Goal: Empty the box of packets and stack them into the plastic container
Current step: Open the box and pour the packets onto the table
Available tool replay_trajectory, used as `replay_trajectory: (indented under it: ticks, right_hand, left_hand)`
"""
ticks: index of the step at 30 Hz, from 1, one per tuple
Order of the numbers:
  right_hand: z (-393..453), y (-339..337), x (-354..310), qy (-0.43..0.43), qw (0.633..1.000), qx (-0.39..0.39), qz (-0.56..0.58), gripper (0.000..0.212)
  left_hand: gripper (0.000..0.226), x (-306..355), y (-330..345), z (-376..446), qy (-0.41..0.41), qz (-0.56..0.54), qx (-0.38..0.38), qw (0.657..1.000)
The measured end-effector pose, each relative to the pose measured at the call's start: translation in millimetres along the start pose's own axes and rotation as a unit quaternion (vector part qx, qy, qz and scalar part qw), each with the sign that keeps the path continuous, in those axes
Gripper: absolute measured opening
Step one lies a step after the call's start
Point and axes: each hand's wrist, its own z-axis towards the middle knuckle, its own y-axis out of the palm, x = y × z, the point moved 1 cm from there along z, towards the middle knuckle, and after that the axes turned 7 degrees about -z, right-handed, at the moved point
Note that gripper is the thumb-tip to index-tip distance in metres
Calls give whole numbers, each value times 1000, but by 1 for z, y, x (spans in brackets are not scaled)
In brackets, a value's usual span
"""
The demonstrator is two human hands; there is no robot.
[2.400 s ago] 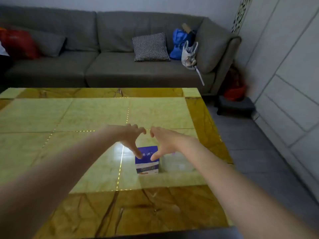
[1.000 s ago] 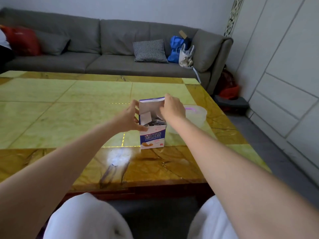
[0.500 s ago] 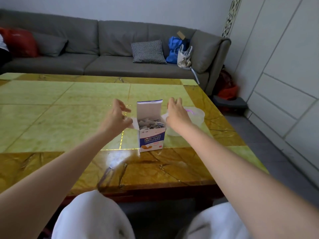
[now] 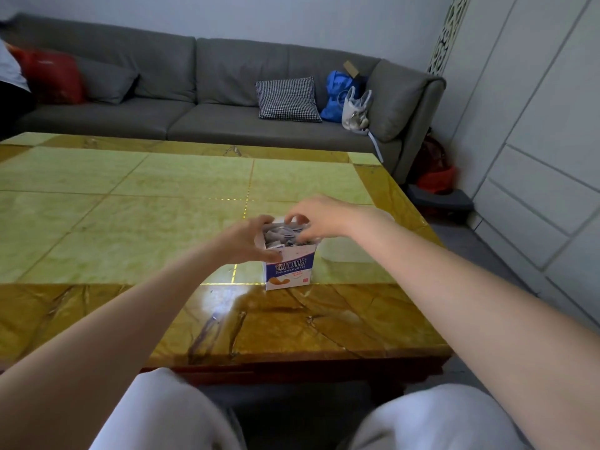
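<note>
A small white and blue box (image 4: 290, 271) stands open near the front of the green and amber table (image 4: 130, 222). Several white packets (image 4: 282, 237) fill its top. My left hand (image 4: 246, 240) grips the box's left wall. My right hand (image 4: 316, 217) reaches over the opening, its curled fingers closing on the packets. The clear plastic container (image 4: 345, 253) sits just right of the box, mostly hidden behind my right forearm.
A grey sofa (image 4: 211, 102) runs behind the table, with a checked cushion (image 4: 287, 99), a blue bag (image 4: 337, 92) and a red cushion (image 4: 52, 76). White cabinets (image 4: 535, 157) line the right wall. My knees (image 4: 168, 414) are below the table's front edge.
Both hands were spread apart beside the open box half a second ago. Now the left holds its side and the right has come over the top onto the packets.
</note>
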Motion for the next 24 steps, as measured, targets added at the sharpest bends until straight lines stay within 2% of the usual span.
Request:
replay_trajectory:
  ticks: [7,10,14,19,21,24]
  right_hand:
    - [28,-18,-20,-54,992,-92,-67,60]
    - [37,-19,-17,-31,989,-145,-28,57]
    - [40,-18,-10,0,985,-168,44,54]
    - [47,-1,-15,7,970,-243,1,54]
    - [48,5,-22,-2,971,-238,-36,46]
    - [51,15,-27,2,986,-154,-61,33]
  left_hand:
    - [71,-13,-1,7,2,-21,7,1000]
    - [71,-15,-2,8,21,-17,3,1000]
    - [78,-19,-6,10,42,14,-1,999]
    - [84,-17,-8,12,36,31,-4,999]
    - [85,-18,-7,12,30,25,-5,999]
    - [83,-19,-6,12,23,12,-5,1000]
